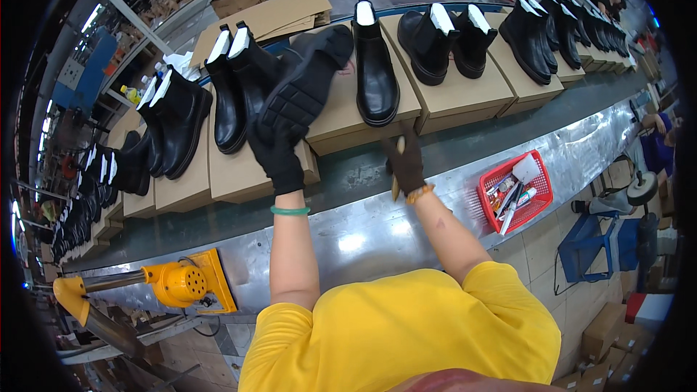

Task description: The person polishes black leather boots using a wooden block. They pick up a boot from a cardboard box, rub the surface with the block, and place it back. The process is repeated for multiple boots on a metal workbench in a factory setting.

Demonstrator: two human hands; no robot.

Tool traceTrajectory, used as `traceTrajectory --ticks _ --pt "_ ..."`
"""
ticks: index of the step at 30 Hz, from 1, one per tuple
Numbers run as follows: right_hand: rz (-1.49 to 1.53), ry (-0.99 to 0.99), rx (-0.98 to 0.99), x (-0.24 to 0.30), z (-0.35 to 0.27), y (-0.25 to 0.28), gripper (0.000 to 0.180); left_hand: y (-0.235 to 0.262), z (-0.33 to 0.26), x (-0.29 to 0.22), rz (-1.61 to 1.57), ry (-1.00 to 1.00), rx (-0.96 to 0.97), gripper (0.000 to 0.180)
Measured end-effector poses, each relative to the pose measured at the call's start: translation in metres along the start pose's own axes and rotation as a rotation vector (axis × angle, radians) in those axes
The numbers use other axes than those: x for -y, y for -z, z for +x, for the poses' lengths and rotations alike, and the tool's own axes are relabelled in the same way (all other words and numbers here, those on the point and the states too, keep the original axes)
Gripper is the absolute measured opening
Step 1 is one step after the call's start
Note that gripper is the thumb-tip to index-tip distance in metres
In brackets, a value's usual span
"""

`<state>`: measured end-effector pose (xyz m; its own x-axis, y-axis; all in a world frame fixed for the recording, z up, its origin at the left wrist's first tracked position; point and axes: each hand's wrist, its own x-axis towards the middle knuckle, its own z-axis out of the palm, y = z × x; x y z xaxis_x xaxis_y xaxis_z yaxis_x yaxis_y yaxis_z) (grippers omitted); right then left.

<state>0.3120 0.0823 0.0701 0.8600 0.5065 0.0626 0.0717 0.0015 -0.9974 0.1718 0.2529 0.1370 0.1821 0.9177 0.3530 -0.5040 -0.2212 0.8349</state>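
Head view: from where I stand, the left grip (278,151) grasps a black boot (299,98) by its nearer end, the tread turned toward the person. Which end sits in the palm I can't tell. The right grip (406,163), a little blurred, is loose and seems to grasp nothing. Just beyond it, a second boot (377,80) stands upright on a box (341,123). Beyond the left grip and to its left stands a pair (226,98), partly covered by the raised boot; touching or not, I can't say.

To my mind, handling it well means a firm clasp on the sole's edge, sparing the shiny upper. The right grip could steady the far end, and the raised boot wants clearance from its neighbours.

As for writing, a reddish mark (347,69) on the box, beyond and between both grips, is half hidden and unreadable. Right of the right grip, a red basket (546,185) on the tabletop (356,236) holds small items, any print too small to make out.
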Motion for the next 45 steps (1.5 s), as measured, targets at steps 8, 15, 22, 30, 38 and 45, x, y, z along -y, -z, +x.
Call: traceTrajectory --ticks 8,15,22,30,38,45 --pt "-0.108 -0.255 0.313 -0.033 -0.081 -0.003 0.052 -0.032 0.005 0.049 1.116 -0.737 0.358 0.029" --pt "0.022 -0.323 0.264 -0.033 -0.075 0.002 0.048 -0.027 -0.026 0.061 1.031 -0.441 0.484 0.042" --pt "0.074 -0.251 0.278 -0.045 -0.066 0.002 0.047 0.047 -0.163 0.064 1.464 -0.210 0.872 0.055" --pt "0.304 -0.388 0.373 0.006 -0.038 0.039 0.033 0.052 -0.182 0.034 1.578 -0.164 0.792 0.058" --pt "-0.146 0.217 -0.307 0.095 0.084 0.130 0.035 0.054 -0.183 0.036 1.565 -0.172 0.783 0.057" --pt "-0.830 0.441 -0.445 0.103 0.147 0.110 0.079 0.057 -0.181 0.035 1.565 -0.148 0.775 0.057"
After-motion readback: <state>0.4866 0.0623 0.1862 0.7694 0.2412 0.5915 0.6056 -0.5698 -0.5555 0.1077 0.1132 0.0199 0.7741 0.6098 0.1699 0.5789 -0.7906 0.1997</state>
